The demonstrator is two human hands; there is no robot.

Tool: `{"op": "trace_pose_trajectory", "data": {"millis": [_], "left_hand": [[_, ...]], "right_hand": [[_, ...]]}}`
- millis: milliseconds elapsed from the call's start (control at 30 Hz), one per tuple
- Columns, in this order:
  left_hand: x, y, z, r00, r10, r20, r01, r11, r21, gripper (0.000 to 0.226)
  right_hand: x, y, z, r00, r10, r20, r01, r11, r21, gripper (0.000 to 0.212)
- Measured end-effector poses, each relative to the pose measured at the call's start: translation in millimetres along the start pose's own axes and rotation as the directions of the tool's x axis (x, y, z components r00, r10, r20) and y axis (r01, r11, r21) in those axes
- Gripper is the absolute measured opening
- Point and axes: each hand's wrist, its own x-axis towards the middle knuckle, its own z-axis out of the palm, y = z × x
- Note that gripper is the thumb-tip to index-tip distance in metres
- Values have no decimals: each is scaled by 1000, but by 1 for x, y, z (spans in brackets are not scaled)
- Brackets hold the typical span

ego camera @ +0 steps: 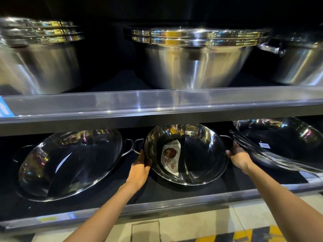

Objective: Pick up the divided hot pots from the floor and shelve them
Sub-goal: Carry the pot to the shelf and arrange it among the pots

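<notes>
Head view: divided hot pot (pixel 187 154) sits tilted on lower shelf (pixel 157 205), centre, paper label (pixel 170 157) in its left half; left hand (pixel 139 169) clamped on the rim at 9 o'clock, right hand (pixel 238 157) clamped on the rim and handle at 3 o'clock. Another pot (pixel 70 163) lies at 9 o'clock, handles near each other; stacked pans (pixel 283 145) at 3 o'clock. Big steel bowls (pixel 197 56) stand on upper shelf (pixel 157 103) at 12 o'clock.

two divided hot pots (pixel 187 154), three steel bowl stacks (pixel 197 56), two hands (pixel 139 170)
</notes>
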Motion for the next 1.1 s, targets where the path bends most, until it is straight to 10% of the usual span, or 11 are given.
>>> {"op": "trace_pose_trajectory", "data": {"millis": [900,1100], "left_hand": [[-7,-4,-5,997,-57,48,28,880,475,48],[-6,-6,-4,996,3,88,-21,977,213,51]], "right_hand": [[-20,25,-6,952,-277,133,303,914,-270,47],[-18,21,-7,953,-271,132,298,914,-274,46]]}}
